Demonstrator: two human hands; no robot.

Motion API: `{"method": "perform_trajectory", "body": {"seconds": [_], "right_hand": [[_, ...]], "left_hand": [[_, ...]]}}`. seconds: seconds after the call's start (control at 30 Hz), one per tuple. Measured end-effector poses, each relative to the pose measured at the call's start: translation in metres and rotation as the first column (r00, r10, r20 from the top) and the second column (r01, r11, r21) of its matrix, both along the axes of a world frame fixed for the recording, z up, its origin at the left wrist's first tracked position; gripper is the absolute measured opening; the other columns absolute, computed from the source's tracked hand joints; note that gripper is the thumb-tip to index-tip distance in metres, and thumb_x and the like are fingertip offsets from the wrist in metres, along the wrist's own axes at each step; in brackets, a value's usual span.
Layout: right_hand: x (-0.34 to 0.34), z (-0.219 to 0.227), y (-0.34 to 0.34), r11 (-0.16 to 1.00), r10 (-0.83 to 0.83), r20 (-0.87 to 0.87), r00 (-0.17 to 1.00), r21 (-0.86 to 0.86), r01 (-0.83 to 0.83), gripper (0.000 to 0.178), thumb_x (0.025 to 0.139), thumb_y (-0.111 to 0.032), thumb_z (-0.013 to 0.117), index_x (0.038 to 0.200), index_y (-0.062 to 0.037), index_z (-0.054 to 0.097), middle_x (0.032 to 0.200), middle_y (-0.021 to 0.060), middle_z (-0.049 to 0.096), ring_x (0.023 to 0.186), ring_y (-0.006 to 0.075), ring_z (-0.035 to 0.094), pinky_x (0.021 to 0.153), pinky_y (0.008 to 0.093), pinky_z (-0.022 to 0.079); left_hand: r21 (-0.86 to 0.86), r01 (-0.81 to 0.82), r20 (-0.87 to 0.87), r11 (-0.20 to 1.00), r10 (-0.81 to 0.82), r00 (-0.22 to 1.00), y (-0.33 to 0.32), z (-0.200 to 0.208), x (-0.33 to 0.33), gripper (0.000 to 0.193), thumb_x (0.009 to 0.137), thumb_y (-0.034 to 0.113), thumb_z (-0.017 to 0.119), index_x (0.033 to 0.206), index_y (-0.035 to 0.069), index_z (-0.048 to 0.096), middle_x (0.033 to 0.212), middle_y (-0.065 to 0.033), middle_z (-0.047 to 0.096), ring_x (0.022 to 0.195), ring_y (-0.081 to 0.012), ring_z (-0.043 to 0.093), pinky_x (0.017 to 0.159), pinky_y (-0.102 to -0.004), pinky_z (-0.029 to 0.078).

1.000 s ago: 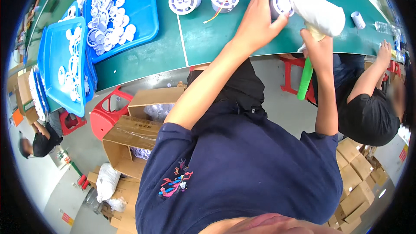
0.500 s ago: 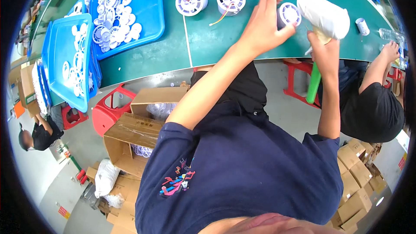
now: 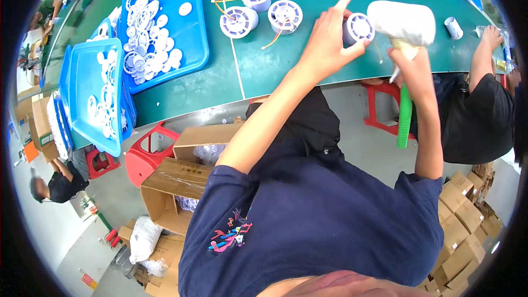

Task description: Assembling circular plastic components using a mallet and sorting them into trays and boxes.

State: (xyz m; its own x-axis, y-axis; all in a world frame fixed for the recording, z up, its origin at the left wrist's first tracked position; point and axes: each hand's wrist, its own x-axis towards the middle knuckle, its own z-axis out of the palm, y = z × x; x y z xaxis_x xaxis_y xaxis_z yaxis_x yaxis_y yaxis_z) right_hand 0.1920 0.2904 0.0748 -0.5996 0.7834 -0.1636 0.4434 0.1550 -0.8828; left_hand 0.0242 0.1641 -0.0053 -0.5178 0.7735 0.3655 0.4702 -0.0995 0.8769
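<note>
My left hand (image 3: pixel 328 44) is closed round a white cylindrical motor housing (image 3: pixel 359 27) with a slotted round face, thumb below and fingers at its far side. In my right hand (image 3: pixel 413 71) is a mallet, its thick head (image 3: pixel 402 23) wrapped in white and its ribbed green handle (image 3: pixel 405 118) pointing toward me. The mallet head is right beside the housing; whether they touch I cannot tell. A thin wire end (image 3: pixel 379 53) shows below the housing. Left of my left hand stand three similar white motors (image 3: pixel 285 16) with coloured wires.
Blue trays (image 3: pixel 199 49) of white plastic rings and discs fill the left of the green table (image 3: pixel 192 91). A small white cylinder (image 3: pixel 454 28) stands at right, near another person's hand (image 3: pixel 490 37). Red stools (image 3: pixel 144 160) and open cartons (image 3: pixel 165 192) are below the table edge.
The whole view has shifted, with the table lower in the picture. The mallet's head is tilted more level and its handle has swung slightly right. Both hands keep their holds.
</note>
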Motion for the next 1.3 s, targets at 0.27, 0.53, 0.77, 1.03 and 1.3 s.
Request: {"method": "perform_trajectory", "body": {"seconds": [0.27,0.53,0.77,1.03,1.3], "right_hand": [[-0.015,0.038,0.019,0.971,0.21,0.094,0.973,-0.136,-0.197,0.019,0.092,-0.017,0.064,0.081,-0.0023,0.06,0.058,0.0003,0.052,0.038,0.0076,0.045,0.033,0.0246,0.032],[-0.014,0.038,0.038,0.944,0.309,0.148,0.94,-0.164,-0.285,0.015,0.091,-0.015,0.064,0.083,-0.0027,0.059,0.062,0.0005,0.052,0.04,0.0098,0.046,0.034,0.0279,0.034],[0.015,0.06,-0.013,0.944,0.328,0.071,0.942,-0.002,-0.329,0.04,0.093,-0.011,0.07,0.13,0.0022,0.063,0.09,-0.0001,0.064,0.07,0.0044,0.058,0.057,0.0223,0.046],[-0.013,-0.018,-0.068,0.752,0.222,0.169,0.96,0.598,-0.279,0.046,0.089,-0.008,0.075,0.132,0.0012,0.059,0.114,0.0223,0.066,0.097,0.037,0.067,0.085,0.0456,0.054],[-0.068,0.0,-0.099,0.608,0.389,-0.004,0.921,0.752,-0.254,0.053,0.089,-0.005,0.072,0.139,-0.0009,0.058,0.134,0.0188,0.063,0.124,0.0395,0.057,0.107,0.0459,0.047]], "left_hand": [[0.007,0.06,0.059,0.998,-0.061,0.996,-0.001,-0.002,-0.003,0.094,0.083,0.024,0.084,0.159,0.002,0.032,0.132,-0.0189,0.064,0.127,-0.0346,0.057,0.11,-0.0453,0.045],[-0.007,0.059,0.037,0.998,-0.058,0.998,0.003,-0.004,-0.002,0.09,0.079,0.02,0.083,0.156,0.003,0.041,0.127,-0.0123,0.069,0.093,-0.0237,0.056,0.093,-0.0396,0.05],[-0.019,-0.037,0.119,0.999,0.039,0.992,-0.014,0.022,0.018,0.078,0.086,0.018,0.081,0.152,0.001,0.044,0.139,-0.0198,0.055,0.114,-0.0308,0.065,0.1,-0.0416,0.053],[-0.091,-0.49,-0.066,0.867,0.485,0.872,-0.1,0.02,0.046,0.064,0.096,0.005,0.065,0.154,-0.003,0.04,0.154,-0.0333,0.04,0.144,-0.0502,0.041,0.118,-0.0533,0.036],[-0.002,-0.5,-0.074,0.866,0.498,0.864,-0.098,0.013,0.041,0.074,0.095,0.0,0.064,0.16,-0.005,0.029,0.158,-0.0366,0.034,0.141,-0.0524,0.041,0.116,-0.0536,0.038]]}}
